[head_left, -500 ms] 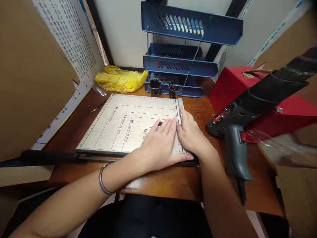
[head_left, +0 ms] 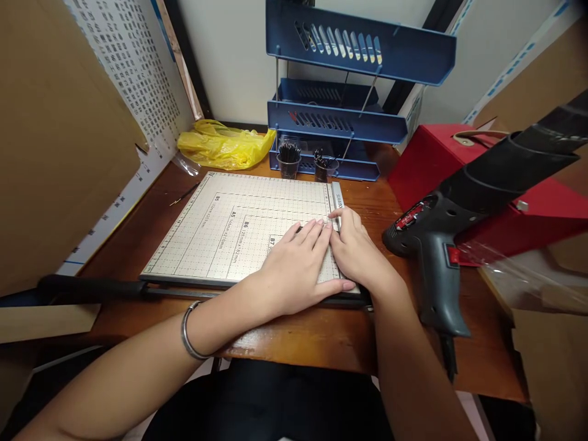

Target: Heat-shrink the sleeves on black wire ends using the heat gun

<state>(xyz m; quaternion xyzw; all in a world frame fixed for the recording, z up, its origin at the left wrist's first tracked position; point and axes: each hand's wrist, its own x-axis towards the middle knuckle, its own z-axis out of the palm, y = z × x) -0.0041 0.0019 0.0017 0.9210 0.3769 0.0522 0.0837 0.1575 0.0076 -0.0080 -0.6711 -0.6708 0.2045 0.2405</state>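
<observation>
**Cream gridded board (head_left: 229, 236) lying beneath the left hand (head_left: 294, 269) and right hand (head_left: 361, 251)**

Taking the left hand as the clock's centre, it is resting open and flat, palm down on the board, its fingers pointing towards 1 o'clock and its thumb towards 3. A small dark piece (head_left: 301, 229) is showing beside its fingertips, too covered to identify. At 3 o'clock, the right hand is keeping its fingers bent near the metal rail (head_left: 337, 193); whether it is gripping anything, one cannot tell. A metal bracelet (head_left: 185, 334) is circling the left wrist at 8.

Printed with paper sizes, the gridded board is reaching from under the hands towards 10 o'clock and sitting on the brown table (head_left: 298, 342). A black handle (head_left: 92, 286) is lying at 9.

Farther out, a crumpled yellow bag (head_left: 225, 146) is lying at 11. Around 12, two clear cups (head_left: 289, 169) are holding thin black items (head_left: 289, 151), and a blue rack (head_left: 376, 125) is standing behind them towards 1. Beyond the right hand, a red box (head_left: 542, 217) is standing between 2 and 3, while a pistol-shaped tool (head_left: 441, 275) is standing before it at 3.
</observation>
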